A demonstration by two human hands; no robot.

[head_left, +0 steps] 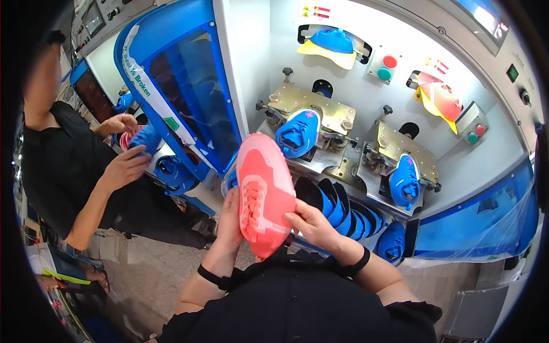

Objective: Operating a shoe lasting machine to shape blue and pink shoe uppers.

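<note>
A coral-pink sneaker [264,191] with pale pink laces is held up in front of my chest, toe pointing away and heel toward me. My left hand [230,222] is closed on its left side near the heel; the fingers partly disappear behind the shoe. On the opposite side my right hand [314,224] grips the edge, thumb on the upper and the other fingers mostly hidden underneath. Just beyond the toe, a blue sneaker [298,136] sits at the left metal press fixture [311,108]. Another blue sneaker [405,180] is at the right fixture [403,140].
Curved black-and-blue pieces [340,211] stand in a row below the fixtures, beside a blue shoe [392,243]. Red and green buttons [386,67] are on the machine's back wall. At left, past a blue machine door [183,86], a co-worker [86,166] handles a blue shoe [146,139].
</note>
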